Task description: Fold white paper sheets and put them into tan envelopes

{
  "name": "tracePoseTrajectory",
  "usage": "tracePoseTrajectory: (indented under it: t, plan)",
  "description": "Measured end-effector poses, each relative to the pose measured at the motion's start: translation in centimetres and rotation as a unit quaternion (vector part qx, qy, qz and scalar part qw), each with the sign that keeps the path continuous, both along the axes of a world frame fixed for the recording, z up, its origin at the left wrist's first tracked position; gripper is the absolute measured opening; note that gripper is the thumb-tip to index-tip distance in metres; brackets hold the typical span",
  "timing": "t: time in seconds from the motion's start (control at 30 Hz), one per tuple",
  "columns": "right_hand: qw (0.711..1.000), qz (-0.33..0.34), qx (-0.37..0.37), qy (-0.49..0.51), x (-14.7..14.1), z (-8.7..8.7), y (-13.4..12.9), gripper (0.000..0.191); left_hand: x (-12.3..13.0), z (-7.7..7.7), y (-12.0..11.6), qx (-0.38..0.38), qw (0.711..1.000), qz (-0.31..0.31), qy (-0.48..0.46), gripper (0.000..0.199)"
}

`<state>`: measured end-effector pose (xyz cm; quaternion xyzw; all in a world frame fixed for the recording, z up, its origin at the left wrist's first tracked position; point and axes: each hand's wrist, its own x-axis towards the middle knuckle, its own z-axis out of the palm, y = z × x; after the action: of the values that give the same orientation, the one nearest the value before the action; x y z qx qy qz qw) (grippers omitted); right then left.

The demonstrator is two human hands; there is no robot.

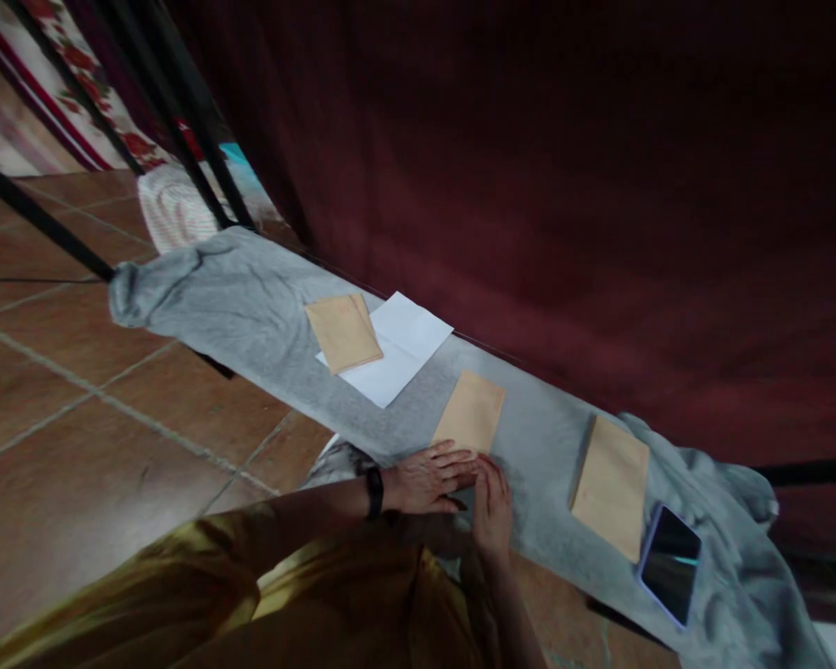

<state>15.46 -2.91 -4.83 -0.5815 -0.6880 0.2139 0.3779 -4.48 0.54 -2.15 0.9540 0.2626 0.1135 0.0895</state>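
Note:
A brown paper envelope (pixel 471 411) lies on the grey cloth in front of me, its near end under my hands. My left hand (pixel 424 479), with a dark band at the wrist, rests flat across that end with its fingers stretched out. Against its fingertips is my right hand (pixel 493 506), the fingers close together at the envelope's near edge; whether they pinch the paper is hidden. Further left, several brown envelopes (pixel 345 334) overlap an unfolded white sheet (pixel 397 348).
A stack of brown envelopes (pixel 611 483) lies to the right, beside a phone (pixel 671 564) with a purple edge. The grey cloth (pixel 251 288) covers a narrow surface. A dark red curtain (pixel 529 186) hangs behind it. Black metal bars (pixel 42 218) stand at the left over a tiled floor.

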Motion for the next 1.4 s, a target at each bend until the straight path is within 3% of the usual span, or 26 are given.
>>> tracePoseTrajectory:
  t: [0.1, 0.2, 0.33, 0.53, 0.67, 0.8, 1.13, 1.4]
  plan:
    - [0.995, 0.069, -0.016, -0.071, 0.2, 0.3, 2.9, 0.049, -0.4, -0.6, -0.3, 0.006, 1.0, -0.01, -0.009, 0.058]
    - [0.97, 0.128, -0.006, -0.207, -0.3, 0.4, 6.0, 0.054, -0.4, -1.1, -0.3, 0.007, 1.0, -0.007, -0.021, 0.053]
    - [0.942, 0.061, -0.02, -0.329, -1.5, 0.3, 9.1, 0.058, -0.3, -1.1, -0.3, -0.006, 1.0, -0.007, -0.019, 0.055]
    - [0.945, 0.01, -0.002, -0.327, -2.1, -0.4, 10.8, 0.065, -0.3, -0.6, -0.5, -0.025, 1.0, 0.001, -0.003, 0.057]
    - [0.962, 0.019, 0.045, -0.27, -1.7, -0.7, 9.2, 0.062, -0.8, 0.1, -0.9, -0.017, 1.0, 0.002, -0.012, 0.061]
    - [0.964, 0.016, 0.06, -0.259, -1.5, -0.5, 6.0, 0.054, -1.4, 0.1, -1.5, -0.008, 1.0, 0.005, -0.006, 0.065]
    - [0.961, -0.024, 0.059, -0.269, -2.2, 0.3, -1.3, 0.056, -3.0, -2.5, -2.4, 0.083, 0.993, 0.082, -0.019, 0.064]
    - [0.959, -0.024, 0.091, -0.267, -1.3, 0.5, -3.8, 0.06, -4.7, -3.5, -2.5, 0.169, 0.974, 0.143, -0.043, 0.067]
